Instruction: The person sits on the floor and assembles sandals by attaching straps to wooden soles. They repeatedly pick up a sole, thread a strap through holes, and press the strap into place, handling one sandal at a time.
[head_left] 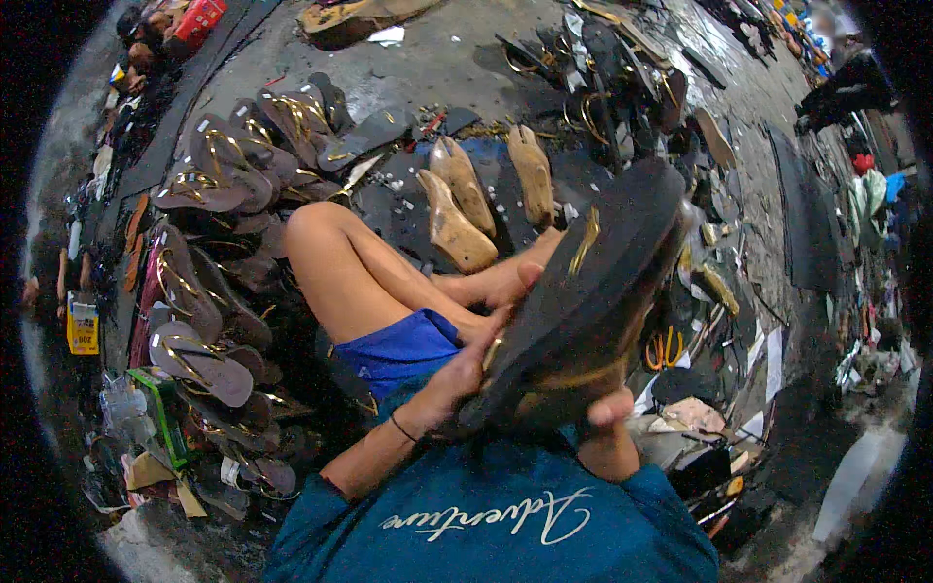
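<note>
A dark brown sandal (pixel 583 282) with a gold-coloured strip on it is held up close, tilted, its toe end toward the upper right. My left hand (pixel 466 364) grips its lower left edge, fingers closed on it. On the lower right my right hand (pixel 610 413) is closed on it too; the thumb shows and most fingers are hidden. Below the sandal's edge a brownish, glossy part shows, too covered to name. Beyond it, three wooden shoe lasts (pixel 457 185) lie on the dark ground, nearest my bare foot.
Many finished-looking flip-flops with gold straps (pixel 199 360) are piled on the left. More dark sandals (pixel 612 87) lie in a heap at the far right. Scraps and a pair of orange-handled scissors (pixel 665 350) are on the right. A green-edged box (pixel 160 418) stands lower left.
</note>
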`<action>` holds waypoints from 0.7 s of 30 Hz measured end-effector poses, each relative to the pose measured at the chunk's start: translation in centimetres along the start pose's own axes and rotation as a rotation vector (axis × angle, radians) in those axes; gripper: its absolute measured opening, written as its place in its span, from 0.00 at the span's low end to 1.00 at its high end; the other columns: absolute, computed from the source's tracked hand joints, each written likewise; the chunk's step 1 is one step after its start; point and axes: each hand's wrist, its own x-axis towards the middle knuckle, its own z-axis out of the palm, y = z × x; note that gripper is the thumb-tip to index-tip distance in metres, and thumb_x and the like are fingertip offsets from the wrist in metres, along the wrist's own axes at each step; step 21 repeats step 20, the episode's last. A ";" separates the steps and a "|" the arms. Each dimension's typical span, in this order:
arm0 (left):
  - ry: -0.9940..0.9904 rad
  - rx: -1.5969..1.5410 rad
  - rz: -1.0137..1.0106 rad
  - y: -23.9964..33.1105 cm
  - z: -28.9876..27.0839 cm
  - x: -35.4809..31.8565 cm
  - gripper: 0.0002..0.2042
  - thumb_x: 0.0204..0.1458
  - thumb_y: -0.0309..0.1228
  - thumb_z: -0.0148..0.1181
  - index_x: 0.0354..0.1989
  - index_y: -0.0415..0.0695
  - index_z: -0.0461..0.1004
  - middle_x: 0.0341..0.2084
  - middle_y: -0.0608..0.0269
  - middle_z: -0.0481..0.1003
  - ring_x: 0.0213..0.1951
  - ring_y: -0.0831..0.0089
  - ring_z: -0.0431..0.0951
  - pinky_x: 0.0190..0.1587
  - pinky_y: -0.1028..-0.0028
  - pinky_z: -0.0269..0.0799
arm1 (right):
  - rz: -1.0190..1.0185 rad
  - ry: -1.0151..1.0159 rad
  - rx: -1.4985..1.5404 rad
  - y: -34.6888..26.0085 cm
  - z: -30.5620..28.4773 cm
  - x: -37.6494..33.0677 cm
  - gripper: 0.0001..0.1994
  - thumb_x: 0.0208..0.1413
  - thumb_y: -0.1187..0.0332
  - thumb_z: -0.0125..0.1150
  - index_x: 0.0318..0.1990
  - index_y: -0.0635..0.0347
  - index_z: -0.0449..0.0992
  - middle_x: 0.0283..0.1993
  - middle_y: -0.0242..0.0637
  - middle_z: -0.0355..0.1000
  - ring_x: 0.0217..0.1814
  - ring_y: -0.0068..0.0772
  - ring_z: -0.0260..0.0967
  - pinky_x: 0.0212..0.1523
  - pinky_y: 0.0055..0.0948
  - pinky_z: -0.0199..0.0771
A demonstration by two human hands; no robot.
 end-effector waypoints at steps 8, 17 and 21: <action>0.236 0.522 0.208 -0.8 -6.1 0.7 0.38 0.49 0.31 0.63 0.68 0.35 0.51 0.63 0.52 0.60 0.65 0.64 0.59 0.67 0.67 0.50 | 0.210 -0.030 -0.374 7.4 0.1 8.1 0.53 0.40 0.77 0.72 0.69 0.58 0.36 0.64 0.45 0.55 0.62 0.40 0.62 0.59 0.39 0.70; 0.455 0.148 0.125 -6.2 -8.1 0.6 0.26 0.49 0.18 0.53 0.61 0.35 0.62 0.52 0.60 0.69 0.53 0.76 0.69 0.57 0.75 0.64 | 0.129 -0.001 -0.667 11.9 -0.8 8.1 0.50 0.41 0.71 0.71 0.65 0.67 0.38 0.58 0.48 0.59 0.60 0.42 0.63 0.61 0.38 0.67; 0.409 -0.079 0.071 -5.9 -8.6 1.1 0.26 0.50 0.19 0.51 0.62 0.37 0.62 0.51 0.60 0.70 0.50 0.77 0.70 0.55 0.77 0.65 | 0.085 0.025 -0.709 12.3 -1.5 9.1 0.51 0.41 0.71 0.71 0.66 0.67 0.37 0.60 0.50 0.57 0.61 0.43 0.63 0.61 0.39 0.66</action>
